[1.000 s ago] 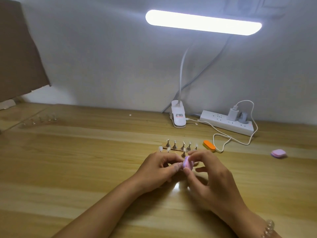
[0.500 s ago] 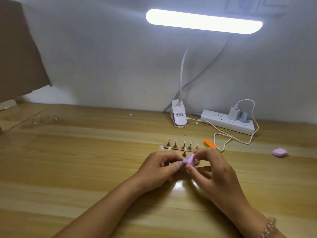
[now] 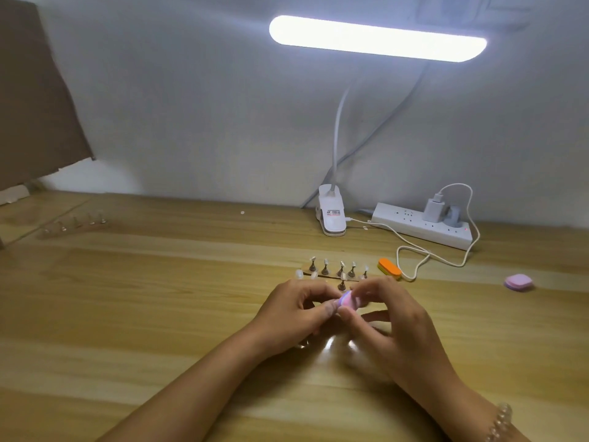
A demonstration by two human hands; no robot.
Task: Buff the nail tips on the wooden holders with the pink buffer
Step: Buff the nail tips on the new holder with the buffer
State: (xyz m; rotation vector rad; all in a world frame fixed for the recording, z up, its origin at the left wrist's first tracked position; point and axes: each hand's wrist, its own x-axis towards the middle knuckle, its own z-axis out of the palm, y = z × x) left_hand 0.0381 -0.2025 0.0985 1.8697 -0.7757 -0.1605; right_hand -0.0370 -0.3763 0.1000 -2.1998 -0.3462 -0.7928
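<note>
Right hand [image 3: 392, 317]: it pinches the pink buffer [image 3: 349, 299] with its thumb and fingers.
Left hand [image 3: 296, 311]: its fingers curl in and its thumb tip touches the pink buffer. I cannot tell if it holds something tiny.
Pink buffer: up off the table [image 3: 143, 314], between the two hands, near the middle.
Wooden holder [image 3: 334, 275]: at 12 o'clock from the hands, close by.
Nail tips [image 3: 325, 262]: they stand on little pegs on the wooden holder.
Orange block [image 3: 389, 268]: at 1 o'clock, just beside the wooden holder.
Pink block [image 3: 519, 282]: at 3 o'clock, far from the hands.
Power strip [image 3: 420, 229]: at 1 o'clock, by the wall.
Lamp [image 3: 377, 38]: lit, high up at 12 o'clock.
Second holder [image 3: 76, 223]: far off at 10 o'clock.
</note>
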